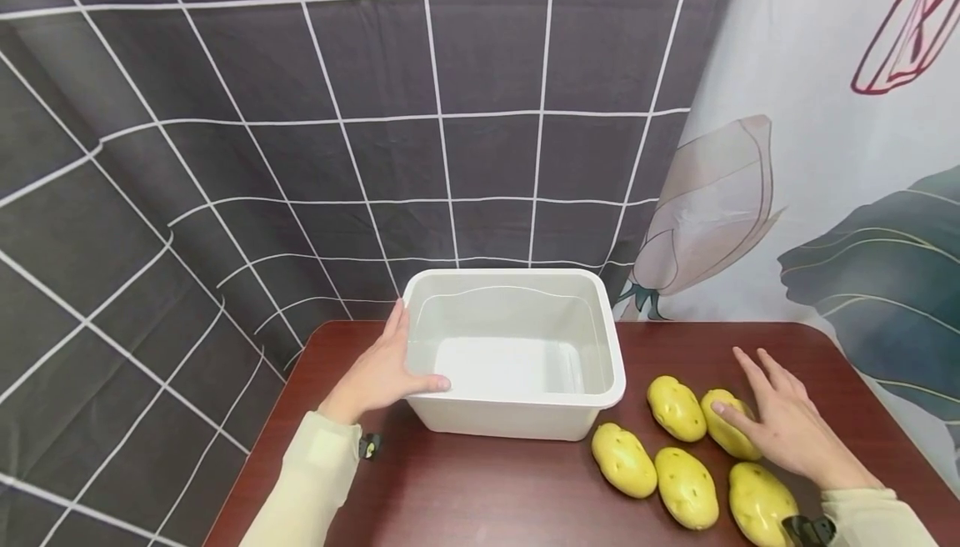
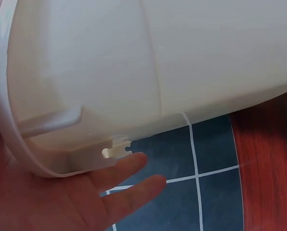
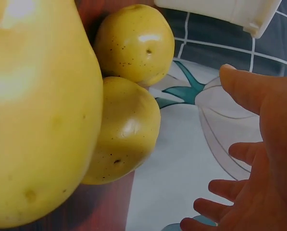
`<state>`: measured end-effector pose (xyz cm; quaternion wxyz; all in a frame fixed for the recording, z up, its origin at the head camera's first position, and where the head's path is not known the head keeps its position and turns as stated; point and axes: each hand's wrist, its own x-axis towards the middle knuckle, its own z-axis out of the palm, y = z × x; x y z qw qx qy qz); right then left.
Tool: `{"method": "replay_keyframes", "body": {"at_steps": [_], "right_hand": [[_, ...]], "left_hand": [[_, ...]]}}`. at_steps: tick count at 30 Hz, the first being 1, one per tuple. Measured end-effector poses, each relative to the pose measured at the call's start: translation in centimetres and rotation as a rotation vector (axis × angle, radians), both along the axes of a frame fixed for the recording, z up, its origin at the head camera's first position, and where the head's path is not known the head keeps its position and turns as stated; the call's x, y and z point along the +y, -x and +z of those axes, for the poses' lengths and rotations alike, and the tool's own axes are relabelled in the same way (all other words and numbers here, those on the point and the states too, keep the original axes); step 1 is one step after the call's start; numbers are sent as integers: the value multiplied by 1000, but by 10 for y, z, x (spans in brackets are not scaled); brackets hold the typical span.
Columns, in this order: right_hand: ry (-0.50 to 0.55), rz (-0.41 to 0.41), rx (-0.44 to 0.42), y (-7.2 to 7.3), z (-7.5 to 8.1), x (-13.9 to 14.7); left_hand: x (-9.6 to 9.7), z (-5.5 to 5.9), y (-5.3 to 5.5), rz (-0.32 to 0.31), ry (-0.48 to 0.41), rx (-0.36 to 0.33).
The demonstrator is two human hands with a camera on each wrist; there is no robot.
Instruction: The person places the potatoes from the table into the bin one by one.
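An off-white plastic tub stands on the table, its inside bare. At its front left corner my left hand rests against the rim, the thumb lying over the edge and the fingers stretched along the outside. In the left wrist view two straight fingers reach past the rim. My right hand is held over the potatoes at the right, fingers spread and nothing in its grasp. Beneath its thumb lies one potato. Another potato sits by the wrist, and a third potato is nearer the tub.
Two more potatoes, a front potato and a left potato, lie just right of the tub. A dark grid-patterned cloth hangs behind the reddish-brown table. A pale floral cloth hangs at the right.
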<state>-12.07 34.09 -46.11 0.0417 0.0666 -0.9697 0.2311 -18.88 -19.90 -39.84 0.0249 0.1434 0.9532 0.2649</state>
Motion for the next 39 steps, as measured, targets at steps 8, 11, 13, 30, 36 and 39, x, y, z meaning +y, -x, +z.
{"method": "replay_keyframes", "body": {"at_steps": [8,11,13,30,36,39], "right_hand": [[-19,13,-4,0,-2,0],[-27,18,-13,1,-3,0],[-33,20,-20,1,-3,-1],[-48,54,-10,3,-6,-3],[-65,60,-53,4,-6,-3],[-66,60,-77,3,-8,-1]], "left_hand": [[-1,1,1,-13,-48,-5],[-1,0,1,-13,-59,-7],[-1,1,1,-8,-64,-13],[-1,-1,1,26,-82,-31],[-1,-3,0,38,-87,-32],[0,-3,-2,43,-107,-40]]}}
